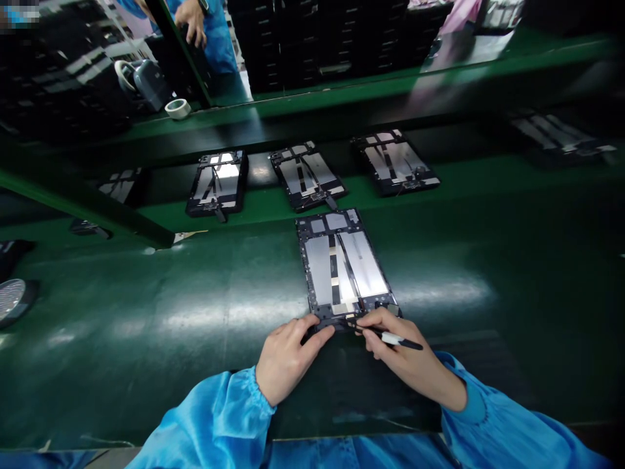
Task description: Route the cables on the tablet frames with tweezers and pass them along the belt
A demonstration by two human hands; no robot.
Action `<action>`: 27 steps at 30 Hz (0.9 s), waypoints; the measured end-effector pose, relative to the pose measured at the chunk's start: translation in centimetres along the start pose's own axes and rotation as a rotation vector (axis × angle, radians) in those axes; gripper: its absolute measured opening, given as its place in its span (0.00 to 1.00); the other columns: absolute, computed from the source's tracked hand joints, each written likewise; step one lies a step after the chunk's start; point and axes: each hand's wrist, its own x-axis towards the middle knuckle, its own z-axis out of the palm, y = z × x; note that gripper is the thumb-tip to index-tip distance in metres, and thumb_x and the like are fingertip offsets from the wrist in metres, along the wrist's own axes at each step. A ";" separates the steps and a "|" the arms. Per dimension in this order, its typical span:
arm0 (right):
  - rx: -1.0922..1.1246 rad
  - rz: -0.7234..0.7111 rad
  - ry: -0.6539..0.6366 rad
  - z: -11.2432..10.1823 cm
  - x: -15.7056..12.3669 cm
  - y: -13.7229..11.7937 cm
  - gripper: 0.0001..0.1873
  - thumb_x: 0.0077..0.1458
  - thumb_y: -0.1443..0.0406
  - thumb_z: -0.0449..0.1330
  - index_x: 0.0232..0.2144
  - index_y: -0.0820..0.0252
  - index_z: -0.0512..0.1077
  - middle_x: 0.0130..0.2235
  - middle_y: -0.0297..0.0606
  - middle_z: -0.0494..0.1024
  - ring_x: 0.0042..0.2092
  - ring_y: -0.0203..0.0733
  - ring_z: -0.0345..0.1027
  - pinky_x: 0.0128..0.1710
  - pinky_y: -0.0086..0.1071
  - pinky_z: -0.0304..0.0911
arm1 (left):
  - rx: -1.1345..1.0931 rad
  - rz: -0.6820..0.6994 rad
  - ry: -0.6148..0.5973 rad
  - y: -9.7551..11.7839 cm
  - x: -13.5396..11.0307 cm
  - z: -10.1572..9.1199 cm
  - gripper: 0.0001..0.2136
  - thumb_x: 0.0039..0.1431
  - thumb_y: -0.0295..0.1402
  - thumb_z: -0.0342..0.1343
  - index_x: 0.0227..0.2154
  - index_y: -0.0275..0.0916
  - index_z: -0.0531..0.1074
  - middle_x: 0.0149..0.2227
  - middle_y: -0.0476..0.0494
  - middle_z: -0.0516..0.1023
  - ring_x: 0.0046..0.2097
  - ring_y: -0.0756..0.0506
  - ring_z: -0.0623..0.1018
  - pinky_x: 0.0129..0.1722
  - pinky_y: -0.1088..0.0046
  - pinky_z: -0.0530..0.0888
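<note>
An opened tablet (347, 267) lies on the green bench in front of me, its silver inner panels and black ribbon cables facing up. My left hand (290, 355) has its thumb and fingers closed on the tablet's near left corner. Pinched in my right hand (398, 345) is a slim pen-like tool (398, 340) with a white section and a black end. Its tip meets the tablet's near edge, beside a small pale connector. My fingers partly cover that tip and the corners, so the exact contact cannot be seen.
Beyond the bench runs a dark line carrying more opened tablets (217, 184). A green post (88, 205) slants across the left. A roll of tape (178, 109) rests on the ledge, and a round metallic object (13, 301) sits at far left. A co-worker's hand (191, 21) appears at the top.
</note>
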 end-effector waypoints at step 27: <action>0.250 0.166 -0.127 0.0 -0.5 -0.4 0.13 0.63 0.55 0.57 0.37 0.58 0.72 0.29 0.34 0.76 0.25 0.35 0.69 0.23 0.27 0.68 | -0.093 0.194 0.062 0.7 -1.4 -1.6 0.12 0.66 0.26 0.53 0.51 0.38 0.72 0.50 0.41 0.76 0.50 0.44 0.74 0.43 0.68 0.72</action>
